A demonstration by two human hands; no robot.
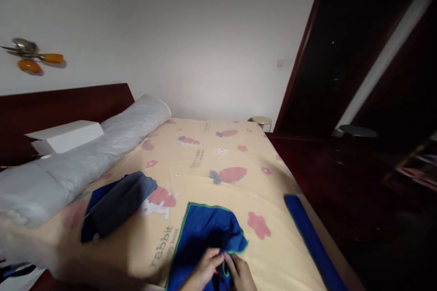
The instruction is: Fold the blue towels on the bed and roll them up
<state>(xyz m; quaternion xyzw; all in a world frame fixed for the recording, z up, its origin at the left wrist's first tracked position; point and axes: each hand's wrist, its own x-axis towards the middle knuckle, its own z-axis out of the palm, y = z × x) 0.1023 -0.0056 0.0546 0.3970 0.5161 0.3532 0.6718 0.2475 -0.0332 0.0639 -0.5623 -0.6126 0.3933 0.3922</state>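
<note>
A blue cloth [201,223] with green edging lies partly spread on the bed at the bottom middle. My left hand [206,268] pinches the cloth near its lower right side. Close beside it, my right hand [241,273] has its fingers closed on the same bunched part, where a green edge loops between the hands. Both hands are near the bottom of the view, with their fingertips almost touching. Exactly what the fingertips hold within the folds is partly hidden.
The bed sheet [211,159] has carrots and rabbits. Folded dark blue and grey cloth [119,204] lies left, a long blue folded cloth [312,241] at the right edge. A grey bolster [85,154] and white box [68,136] are by the headboard [68,104]. Stools [358,131] stand beyond.
</note>
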